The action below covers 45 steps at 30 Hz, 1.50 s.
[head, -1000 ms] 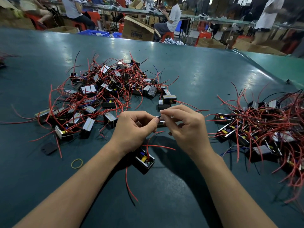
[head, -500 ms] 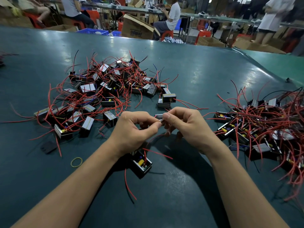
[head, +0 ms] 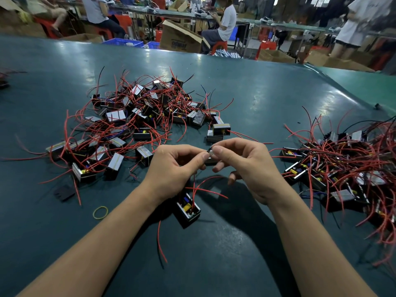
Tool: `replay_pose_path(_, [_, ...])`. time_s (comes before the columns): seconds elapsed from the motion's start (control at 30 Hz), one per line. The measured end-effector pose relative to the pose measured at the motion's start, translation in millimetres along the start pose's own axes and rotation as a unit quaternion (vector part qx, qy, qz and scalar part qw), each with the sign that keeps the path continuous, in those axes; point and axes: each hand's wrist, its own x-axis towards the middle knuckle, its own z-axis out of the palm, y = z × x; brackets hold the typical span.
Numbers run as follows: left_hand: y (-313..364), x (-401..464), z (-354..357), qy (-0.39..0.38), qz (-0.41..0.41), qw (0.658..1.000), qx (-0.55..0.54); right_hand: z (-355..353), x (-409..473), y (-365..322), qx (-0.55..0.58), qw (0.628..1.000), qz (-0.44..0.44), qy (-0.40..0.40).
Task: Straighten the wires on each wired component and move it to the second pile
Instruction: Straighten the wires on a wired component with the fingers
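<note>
Covering the teal worktop: left pile, right pile, rubber band; workshop benches and seated people behind. Left hand and right hand pinch one black wire tip; wired component beneath the left wrist. Versus 0.5 s ago, right lower fingers have uncurled.

Over the green table, the left hand and right hand pinch one thin wire tip between thumbs and forefingers. A black wired component hangs below the left hand. Tangled piles lie left and right; a rubber band lies nearby.
</note>
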Motion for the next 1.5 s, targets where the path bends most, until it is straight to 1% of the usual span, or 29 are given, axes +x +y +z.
replay_pose_path(0.17, [1.3,-1.0,0.6,-0.009,-0.004,1.000,-0.022,1.8,0.6,-1.4,0.006,1.000,0.020,0.008])
replay_pose_path(0.4, [-1.0,-0.5,2.1,-0.019,-0.008,0.999,-0.026,1.9,2.2,0.6,0.001,0.997,0.069,0.015])
replay_pose_path(0.47, [-2.1,0.0,2.4,-0.013,-0.020,0.999,-0.036,3.0,1.8,1.6,0.007,0.998,0.052,0.019])
replay_pose_path(0.6, [-3.9,1.1,2.5,0.012,-0.036,0.998,-0.051,8.4,2.4,5.3,-0.021,0.998,-0.010,0.062])
replay_pose_path(0.73, [-2.5,0.4,2.3,0.004,-0.033,0.998,-0.048,14.0,2.8,7.7,0.015,0.999,0.002,0.036])
replay_pose_path(0.93, [-3.4,-0.4,4.0,0.015,-0.034,0.999,-0.029,17.9,3.2,12.5,-0.019,0.997,-0.017,0.069])
replay_pose_path(1.1, [-3.0,-0.5,5.7,0.046,-0.025,0.998,-0.029,19.7,3.6,14.2,-0.001,0.997,-0.018,0.079])
replay_pose_path(1.17, [-2.8,0.6,4.6,0.058,-0.023,0.998,-0.027,21.4,3.2,14.7,-0.015,0.996,-0.034,0.087])
replay_pose_path(1.27, [-2.3,1.8,2.9,0.054,-0.013,0.998,-0.013,21.8,3.0,15.7,-0.028,0.993,-0.060,0.097])
replay_pose_path(1.33, [-2.9,2.1,2.4,0.050,-0.009,0.999,-0.009,20.8,2.3,15.9,-0.061,0.988,-0.090,0.112])
replay_pose_path(1.4, [-4.5,2.7,2.2,0.049,-0.005,0.999,0.003,19.0,1.2,16.5,-0.157,0.965,-0.164,0.132])
replay_pose_path(1.47, [-6.1,3.0,2.1,0.049,0.001,0.999,0.016,18.4,0.3,17.6,-0.250,0.926,-0.244,0.147])
replay_pose_path(1.5, [-6.7,3.1,2.0,0.049,0.001,0.999,0.019,18.8,-0.1,18.3,-0.273,0.912,-0.265,0.152])
